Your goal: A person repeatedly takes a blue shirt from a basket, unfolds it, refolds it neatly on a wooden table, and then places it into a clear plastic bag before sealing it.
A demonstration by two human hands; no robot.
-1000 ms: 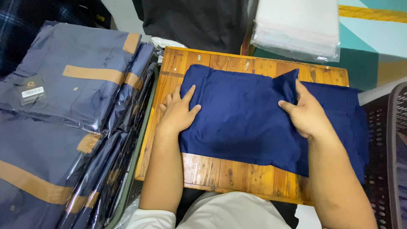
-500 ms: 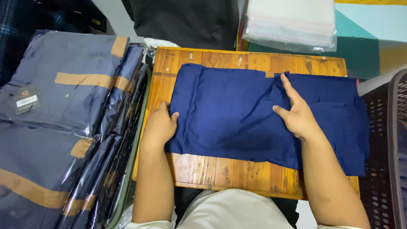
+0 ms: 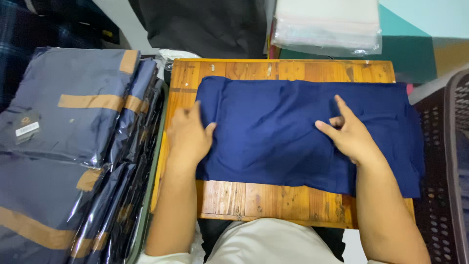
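A folded navy blue garment (image 3: 273, 132) lies flat across a small wooden table (image 3: 273, 200). My left hand (image 3: 188, 137) rests at the garment's left edge, fingers together, thumb on the cloth. My right hand (image 3: 349, 134) presses flat on the garment right of its middle, with the fingers spread. Neither hand grips anything that I can see.
Stacks of grey garments with tan bands in clear plastic bags (image 3: 73, 127) fill the left side. A pile of clear plastic bags (image 3: 327, 24) lies behind the table. A dark perforated basket (image 3: 447, 166) stands at the right. A black cloth (image 3: 205, 29) hangs at the back.
My left hand slid left off the cloth's middle to its left edge. The garment's raised flap near my right hand now lies flat, and the cloth looks smoother.
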